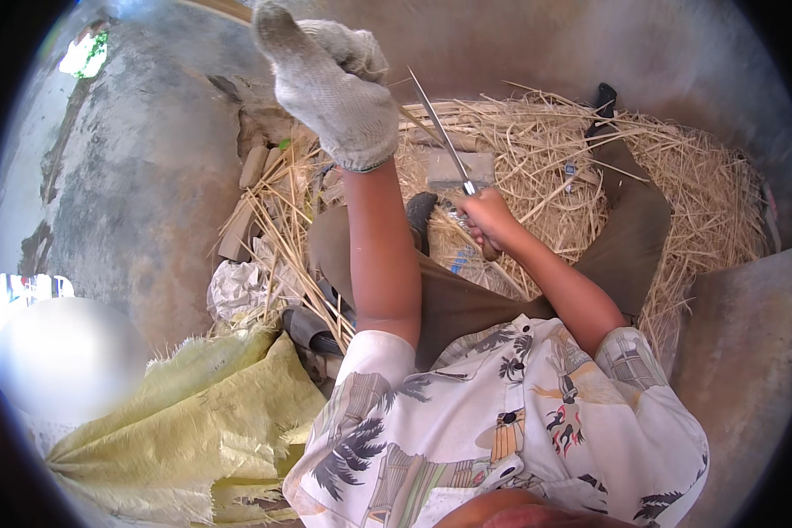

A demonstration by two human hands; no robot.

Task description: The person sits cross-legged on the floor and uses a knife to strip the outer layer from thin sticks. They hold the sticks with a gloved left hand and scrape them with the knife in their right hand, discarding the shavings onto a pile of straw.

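Observation:
My left hand [334, 84], in a whitish knitted work glove, is raised at the upper left with its fingers curled closed. A pale bamboo strip [218, 8] runs into the glove from the top edge; the glove hides its middle. A thin length of similar strip shows on the glove's other side, near the blade. Bare and closed, my right hand [487, 217] grips a knife [444, 136] by its wooden handle. The long narrow blade points up and to the left, apart from the glove. Below the blade a grey block [460, 167] lies among the shavings.
Straw-coloured shavings [537, 141] heap between and beyond my outstretched legs. Yellow woven sacking [185, 431] and a crumpled whitish wrapper [236, 290] lie at the left, near loose bricks [238, 231]. A grey wall [167, 158] rises on the left. A blurred white round shape covers the lower left.

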